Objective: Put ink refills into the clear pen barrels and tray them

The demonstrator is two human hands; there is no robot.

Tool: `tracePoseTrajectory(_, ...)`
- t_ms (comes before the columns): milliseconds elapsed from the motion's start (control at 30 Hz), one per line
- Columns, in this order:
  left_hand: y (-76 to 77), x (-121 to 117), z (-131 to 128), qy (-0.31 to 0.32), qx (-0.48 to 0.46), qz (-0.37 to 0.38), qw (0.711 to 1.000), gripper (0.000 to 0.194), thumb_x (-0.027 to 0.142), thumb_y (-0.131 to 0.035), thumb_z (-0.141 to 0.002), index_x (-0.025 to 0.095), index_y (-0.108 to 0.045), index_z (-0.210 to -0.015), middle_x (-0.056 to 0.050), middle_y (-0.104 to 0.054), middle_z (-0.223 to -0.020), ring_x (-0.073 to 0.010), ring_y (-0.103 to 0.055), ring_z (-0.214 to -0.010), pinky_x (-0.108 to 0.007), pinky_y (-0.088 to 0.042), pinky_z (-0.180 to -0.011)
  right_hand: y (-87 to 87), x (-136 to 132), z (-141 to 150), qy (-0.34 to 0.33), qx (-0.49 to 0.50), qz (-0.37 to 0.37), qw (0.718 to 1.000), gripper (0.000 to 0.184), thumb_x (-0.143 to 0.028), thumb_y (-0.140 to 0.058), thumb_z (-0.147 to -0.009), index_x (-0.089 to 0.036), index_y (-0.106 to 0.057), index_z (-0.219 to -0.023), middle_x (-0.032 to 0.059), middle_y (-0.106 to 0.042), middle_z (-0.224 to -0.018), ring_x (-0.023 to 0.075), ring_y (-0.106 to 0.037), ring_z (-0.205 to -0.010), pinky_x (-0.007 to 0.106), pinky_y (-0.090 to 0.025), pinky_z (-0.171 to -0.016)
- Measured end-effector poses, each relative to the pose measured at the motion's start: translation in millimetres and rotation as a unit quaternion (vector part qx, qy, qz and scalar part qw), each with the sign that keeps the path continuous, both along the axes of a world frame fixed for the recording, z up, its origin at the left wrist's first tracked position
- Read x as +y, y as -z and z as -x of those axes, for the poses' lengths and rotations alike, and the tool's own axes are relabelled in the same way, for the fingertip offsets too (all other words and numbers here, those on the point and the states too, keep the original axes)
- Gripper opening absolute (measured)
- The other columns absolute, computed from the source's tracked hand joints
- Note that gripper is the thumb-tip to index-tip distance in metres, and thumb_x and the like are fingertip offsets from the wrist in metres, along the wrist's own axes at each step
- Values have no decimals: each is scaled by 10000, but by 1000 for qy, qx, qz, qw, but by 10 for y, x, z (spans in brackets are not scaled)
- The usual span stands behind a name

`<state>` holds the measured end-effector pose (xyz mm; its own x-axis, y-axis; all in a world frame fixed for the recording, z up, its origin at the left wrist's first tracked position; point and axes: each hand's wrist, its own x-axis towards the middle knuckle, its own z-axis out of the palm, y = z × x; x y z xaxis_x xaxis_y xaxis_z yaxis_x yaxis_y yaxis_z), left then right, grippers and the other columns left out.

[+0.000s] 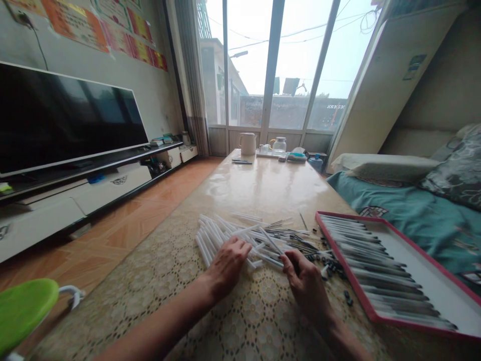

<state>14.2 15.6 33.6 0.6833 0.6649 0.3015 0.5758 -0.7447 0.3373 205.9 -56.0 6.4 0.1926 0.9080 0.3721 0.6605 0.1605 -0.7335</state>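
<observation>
My right hand [305,277] pinches the near end of a slim whitish pen barrel [271,240], which slants up and away to the left. My left hand [232,256] rests at the right side of a heap of white pen barrels [209,239]. Its fingers are curled down, and their tips are hidden, so what they grip does not show. Beyond and between the hands lie thin dark pen refills [296,239]. Small black pen parts [332,265] are scattered to the right of my right hand.
A pink-rimmed tray [361,296] at the right holds a row of pens [383,271]. At the table's far end stand a beige jug [248,144] and a glass pitcher [279,145]. A green stool [28,311] is at the lower left, a sofa [391,200] at the right.
</observation>
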Motion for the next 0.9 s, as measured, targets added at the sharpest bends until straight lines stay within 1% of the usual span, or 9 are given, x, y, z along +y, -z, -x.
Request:
tracePoseTrajectory(233,169,131,-19,-16,-34,-5,999,260,32,-463,-794,197,-622,-917,-68,-620,-926,-230,-529,-927,-392,-426,-838,-40,-11,-11,5,-4,1,1000,279,-383,-400,-918,-180,-580,-851,36,-654,-698,175,-616,-634,244,-446,-580)
tracePoseTrajectory(367,225,154,-20,-29,-68,-1,997,240,45,-488,-783,218,-624,-878,-52,-618,-913,-228,-530,-918,-386,-433,-830,-18,2,-25,4,-5,-24,1000,260,-355,-419,-912,-174,-604,-930,58,-677,-791,187,-630,-711,258,-468,-635)
tracePoseTrajectory(467,212,130,7,-46,-98,-1,994,246,58,-458,-806,207,-620,-916,-67,-630,-934,-229,-542,-926,-379,-435,-832,-13,6,-29,-5,-11,-62,998,242,-325,-439,-902,-178,-619,-968,73,-678,-896,197,-628,-809,271,-479,-697)
tracePoseTrajectory(533,159,82,56,-74,-154,31,985,220,110,-454,-838,191,-626,-950,-79,-647,-918,-221,-572,-879,-353,-446,-792,-18,0,-23,-18,-15,-79,997,226,-311,-443,-901,-185,-622,-956,71,-670,-907,191,-621,-807,272,-482,-698)
tracePoseTrajectory(567,125,51,89,-93,-202,74,972,189,156,-482,-843,182,-639,-946,-81,-659,-891,-213,-588,-829,-332,-452,-752,-23,-5,-17,-24,-17,-83,996,220,-306,-442,-902,-187,-622,-948,70,-667,-899,188,-618,-792,273,-482,-693)
tracePoseTrajectory(633,64,-17,165,-126,-302,201,923,149,247,-578,-808,167,-676,-887,-69,-675,-802,-187,-593,-703,-286,-443,-646,-32,-20,2,-33,-23,-86,995,211,-298,-438,-906,-191,-618,-937,73,-662,-893,185,-612,-778,280,-484,-697)
tracePoseTrajectory(733,48,-102,272,-147,-421,378,811,198,306,-707,-704,142,-699,-814,-15,-630,-626,-117,-512,-533,-221,-372,-509,-45,-43,38,-55,-38,-87,994,194,-284,-438,-904,-201,-613,-919,74,-659,-888,189,-610,-793,293,-487,-716)
tracePoseTrajectory(833,127,-150,333,-164,-493,454,723,263,333,-763,-640,146,-685,-807,25,-588,-581,-79,-463,-482,-194,-346,-479,-57,-60,69,-70,-56,-84,992,181,-266,-444,-898,-209,-615,-919,66,-656,-871,190,-605,-797,296,-486,-714)
tracePoseTrajectory(900,190,-163,343,-164,-502,482,700,283,348,-769,-635,151,-673,-815,17,-608,-614,-83,-496,-508,-190,-366,-495,-63,-67,82,-74,-69,-78,992,178,-253,-445,-896,-211,-616,-926,63,-651,-861,192,-598,-802,298,-480,-716)
